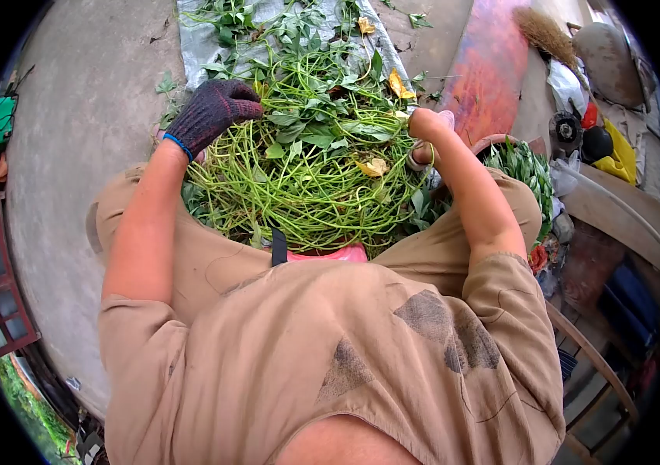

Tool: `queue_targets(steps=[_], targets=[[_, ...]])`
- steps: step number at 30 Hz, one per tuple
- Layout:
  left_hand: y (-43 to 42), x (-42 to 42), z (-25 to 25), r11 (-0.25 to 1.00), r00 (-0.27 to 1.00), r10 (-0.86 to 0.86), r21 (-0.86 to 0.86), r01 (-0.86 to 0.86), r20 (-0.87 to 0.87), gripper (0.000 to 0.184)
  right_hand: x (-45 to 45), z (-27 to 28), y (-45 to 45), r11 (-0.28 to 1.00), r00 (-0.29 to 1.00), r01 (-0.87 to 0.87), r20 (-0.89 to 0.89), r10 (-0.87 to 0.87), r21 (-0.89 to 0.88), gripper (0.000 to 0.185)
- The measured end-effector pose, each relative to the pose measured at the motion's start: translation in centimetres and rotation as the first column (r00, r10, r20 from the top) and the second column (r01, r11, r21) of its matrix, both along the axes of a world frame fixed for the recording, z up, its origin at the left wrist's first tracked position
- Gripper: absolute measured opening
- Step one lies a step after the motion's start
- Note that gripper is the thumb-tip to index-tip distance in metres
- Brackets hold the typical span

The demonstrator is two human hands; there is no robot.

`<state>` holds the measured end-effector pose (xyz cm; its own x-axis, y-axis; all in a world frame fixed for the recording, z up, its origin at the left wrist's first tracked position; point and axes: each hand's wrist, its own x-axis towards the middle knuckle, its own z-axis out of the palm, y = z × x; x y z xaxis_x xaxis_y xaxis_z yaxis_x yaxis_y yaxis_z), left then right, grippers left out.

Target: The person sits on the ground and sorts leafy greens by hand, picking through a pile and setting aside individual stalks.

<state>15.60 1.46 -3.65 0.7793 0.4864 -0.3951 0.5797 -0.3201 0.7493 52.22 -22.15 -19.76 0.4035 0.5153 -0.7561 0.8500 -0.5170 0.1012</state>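
between your bent knees, a heap of green stems point(299, 182) lies on the floor, its far end running up onto a silvery sheet point(193, 62). the near stems lie mostly crosswise, bowing in long arcs from your left knee toward your right; farther off they turn lengthwise, pointing away from you, with more leaves among them. a yellow leaf point(399, 84) sits by the heap's far right edge, and a paler one point(374, 167) rests on top nearer you.

your left hand point(215, 115), in a dark knitted glove with a blue cuff, is over the heap's left side, fingers partly curled inward; you can't tell whether a stem is caught in them. your right hand point(425, 124) is at the right edge, bent down at the wrist. its fingers are mostly hidden, so neither their opening nor any grip can be made out.

the sheet's far end is cut off at the top. below, your clothing covers most of a pink thing point(337, 254) at the heap's near edge, too hidden to name.
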Motion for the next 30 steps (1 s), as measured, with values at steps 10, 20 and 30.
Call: queue_targets(steps=[10, 20, 30], targets=[[-1.9, -0.1, -0.6, 0.989, 0.994, -0.11, 0.104, 0.107, 0.025, 0.041, -7.5, 20.6, -2.2, 0.932, 0.992, -0.025, 0.124, -0.022, 0.361, 0.021], [-7.4, 0.8, -2.8, 1.0, 0.969, -0.029, 0.005, 0.029, 0.245, 0.05, -10.8, 33.1, -7.5, 0.121, 0.99, -0.14, 0.139, 0.011, 0.983, 0.012], [-8.5, 0.9, -1.0, 0.992, 0.973, -0.059, 0.123, 0.032, 0.224, 0.045, -12.8, 41.8, -9.8, -0.68, 0.979, -0.024, -0.12, -0.164, 0.733, 0.014]])
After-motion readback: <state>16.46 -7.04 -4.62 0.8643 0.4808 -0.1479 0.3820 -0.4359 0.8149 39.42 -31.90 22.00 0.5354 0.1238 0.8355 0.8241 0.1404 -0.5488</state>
